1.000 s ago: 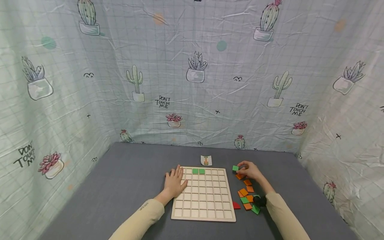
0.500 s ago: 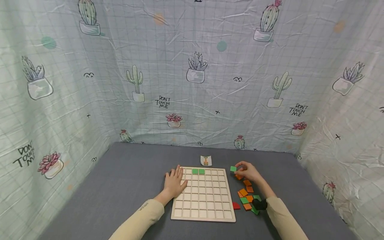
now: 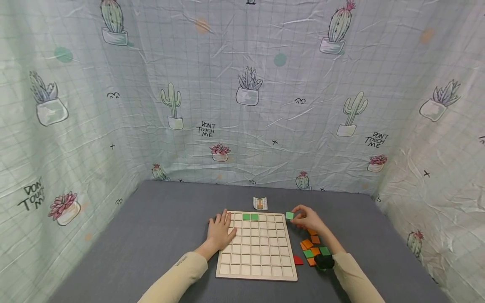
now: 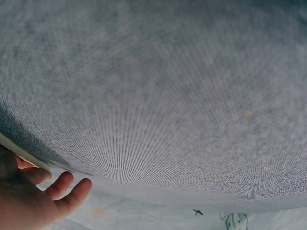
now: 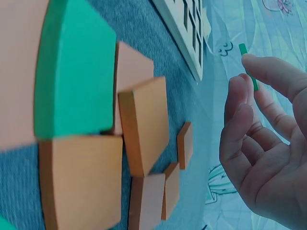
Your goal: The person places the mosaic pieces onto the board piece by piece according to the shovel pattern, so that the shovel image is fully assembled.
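While the green tile (image 3: 289,215) is pinched in the right hand (image 3: 308,219) just off the wooden grid board's (image 3: 256,275) far right corner (left hand (image 3: 219,231) laid flat, fingers relaxed, on its left edge), it is best squared over an empty cell beside the two placed green tiles (image 3: 250,216) and lowered level.

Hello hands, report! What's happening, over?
Right hand pinches green tile beside board's far right corner. Left hand flat on wooden board. Nothing blocking.

- You wear long cream-beige sleeves on both arms, loose and slightly creased.
- Your left sleeve (image 3: 175,275) carries small dark lettering near the cuff (too small to read).
- A black device (image 3: 324,261) sits at your right wrist.
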Tool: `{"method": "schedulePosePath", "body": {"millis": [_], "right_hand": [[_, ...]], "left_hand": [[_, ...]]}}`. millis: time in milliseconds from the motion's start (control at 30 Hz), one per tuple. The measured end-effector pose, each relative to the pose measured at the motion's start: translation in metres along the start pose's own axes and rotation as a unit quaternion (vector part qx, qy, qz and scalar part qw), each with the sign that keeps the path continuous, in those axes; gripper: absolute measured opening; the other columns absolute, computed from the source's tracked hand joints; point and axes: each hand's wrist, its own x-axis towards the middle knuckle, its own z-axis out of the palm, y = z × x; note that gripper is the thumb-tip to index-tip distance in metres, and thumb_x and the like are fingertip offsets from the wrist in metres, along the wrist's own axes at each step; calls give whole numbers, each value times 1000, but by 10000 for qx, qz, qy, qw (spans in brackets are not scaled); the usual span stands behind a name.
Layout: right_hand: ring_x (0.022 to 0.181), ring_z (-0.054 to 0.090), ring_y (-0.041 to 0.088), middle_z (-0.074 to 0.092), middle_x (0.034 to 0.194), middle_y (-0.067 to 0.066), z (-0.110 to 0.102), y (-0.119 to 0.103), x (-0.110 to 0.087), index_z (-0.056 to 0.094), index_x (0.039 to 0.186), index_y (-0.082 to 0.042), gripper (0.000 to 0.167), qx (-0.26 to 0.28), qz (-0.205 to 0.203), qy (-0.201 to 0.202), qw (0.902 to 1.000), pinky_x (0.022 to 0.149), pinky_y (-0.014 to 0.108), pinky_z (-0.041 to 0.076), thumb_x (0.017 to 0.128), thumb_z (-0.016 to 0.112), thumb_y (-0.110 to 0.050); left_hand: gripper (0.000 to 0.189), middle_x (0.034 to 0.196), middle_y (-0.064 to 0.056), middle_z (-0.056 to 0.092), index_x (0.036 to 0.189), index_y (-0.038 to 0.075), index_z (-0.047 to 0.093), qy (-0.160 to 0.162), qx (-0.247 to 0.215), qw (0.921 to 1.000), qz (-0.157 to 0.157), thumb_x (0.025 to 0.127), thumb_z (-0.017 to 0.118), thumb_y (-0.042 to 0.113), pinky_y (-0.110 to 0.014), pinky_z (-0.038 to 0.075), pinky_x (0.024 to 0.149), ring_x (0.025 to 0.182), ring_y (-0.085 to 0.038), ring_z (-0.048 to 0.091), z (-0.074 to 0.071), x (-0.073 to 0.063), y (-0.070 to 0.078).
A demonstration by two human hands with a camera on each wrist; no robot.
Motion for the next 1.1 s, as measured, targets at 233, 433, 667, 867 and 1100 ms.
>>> {"method": "schedulePosePath", "body": {"millis": [233,433,667,867,1100], "right_hand": [[65,58,32,63,85,25,7,-4,1,51,109,1,36,-82,5,-104,9999,51,38,45,80,66,-16],[66,59,34,63,85,26,12,-12,1,52,108,0,35,-9,-51,-177,9998,52,39,45,80,65,-15],[67,59,34,62,85,26,18,-14,4,50,112,4,39,-57,-200,-284,9994,53,39,46,81,64,-15],[71,55,46,59,87,33,25,-31,1,49,112,9,35,31,-285,-310,9991,54,46,45,83,60,-7],[69,55,45,58,87,35,32,-48,-5,49,111,12,34,80,-325,-385,9987,54,49,45,83,59,-4]], "left_hand": [[61,143,-12,32,138,8,34,23,5,10000,14,92,32,49,-51,34,82,117,-33,39,2,1,0],[61,143,-12,32,138,8,34,-14,-26,10000,20,92,33,49,-51,34,82,119,-33,38,2,1,-1],[61,143,-13,32,138,7,34,12,-54,10000,4,92,34,48,-51,33,81,118,-33,39,2,1,-1],[62,144,-12,30,139,8,32,-40,-17,10000,12,93,31,49,-51,34,82,120,-33,38,2,1,-2],[62,144,-13,31,138,8,34,14,-45,10000,37,92,33,49,-51,34,82,120,-33,38,2,1,-1]]}}
